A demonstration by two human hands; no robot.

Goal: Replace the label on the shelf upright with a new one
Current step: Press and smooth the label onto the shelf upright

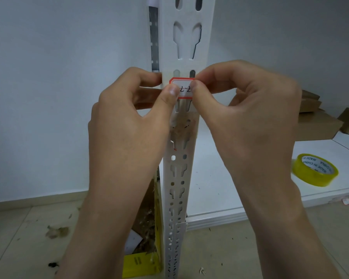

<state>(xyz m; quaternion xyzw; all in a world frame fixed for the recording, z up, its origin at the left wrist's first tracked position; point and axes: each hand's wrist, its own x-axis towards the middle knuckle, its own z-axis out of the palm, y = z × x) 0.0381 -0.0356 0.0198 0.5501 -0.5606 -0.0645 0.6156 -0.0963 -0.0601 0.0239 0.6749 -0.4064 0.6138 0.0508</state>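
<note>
While thumbs press, both hands (129, 125) pinch the label (182, 87).

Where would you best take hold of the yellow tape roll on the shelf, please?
The tape roll lies flat on the white shelf, hole up. Probably come from above, one finger inside the core and the thumb on the outer wall; its near rim is unobstructed.

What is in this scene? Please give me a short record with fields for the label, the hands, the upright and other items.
label: red-bordered label, handwriting partly hidden, on the upright
left hand: left hand, thumb on label's left edge
right hand: right hand, thumb on label's right side
upright: white slotted upright, torn residue below the label
other: yellow tape roll on white shelf
</note>
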